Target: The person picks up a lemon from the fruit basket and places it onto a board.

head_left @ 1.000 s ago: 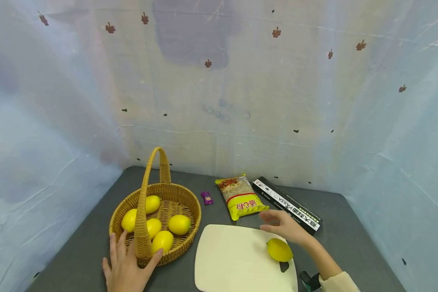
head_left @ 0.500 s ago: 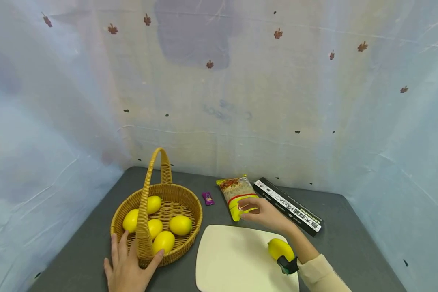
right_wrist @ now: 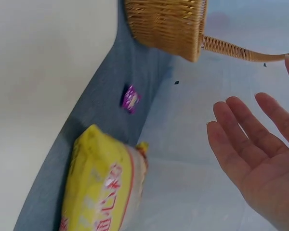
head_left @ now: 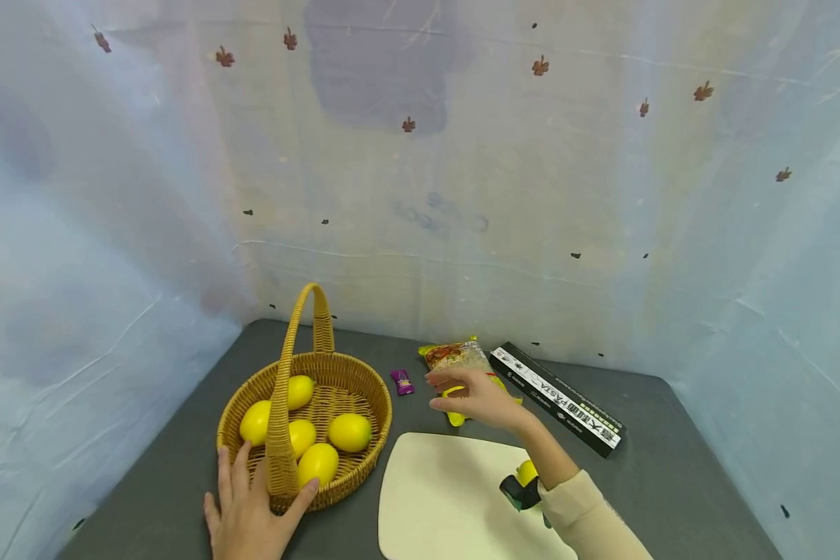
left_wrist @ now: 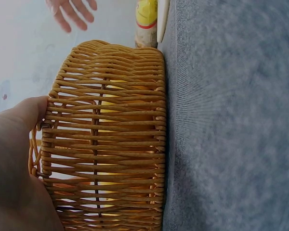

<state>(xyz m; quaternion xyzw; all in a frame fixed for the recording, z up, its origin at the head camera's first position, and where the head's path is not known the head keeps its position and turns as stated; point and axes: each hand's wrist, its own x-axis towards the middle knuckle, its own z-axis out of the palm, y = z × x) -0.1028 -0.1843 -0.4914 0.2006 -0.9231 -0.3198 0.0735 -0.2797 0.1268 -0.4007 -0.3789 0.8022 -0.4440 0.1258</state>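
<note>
Head view first: what lettering are you making out?

One black box [head_left: 556,400] is displaying "PASTA" beside Chinese characters. From the right wrist, one yellow bag [right_wrist: 103,183] is showing red characters, 通心粉. One purple packet [head_left: 402,382] is carrying print too small for reading.

And how many lemons are you counting?

Five lemons [head_left: 350,432] are lying in one wicker basket [head_left: 343,397], which is standing towards the left of the grey table [head_left: 679,482]. A sixth lemon [head_left: 526,471] is sitting on one pale board [head_left: 434,498], partly hiding behind the right wrist.

What are the hands doing?

The left hand [head_left: 248,517] is resting on the basket's rim, fingers spreading, thumb touching it too. The right hand [head_left: 476,397] is hovering by the yellow bag, its loosely bent fingers standing apart from the thumb.
</note>
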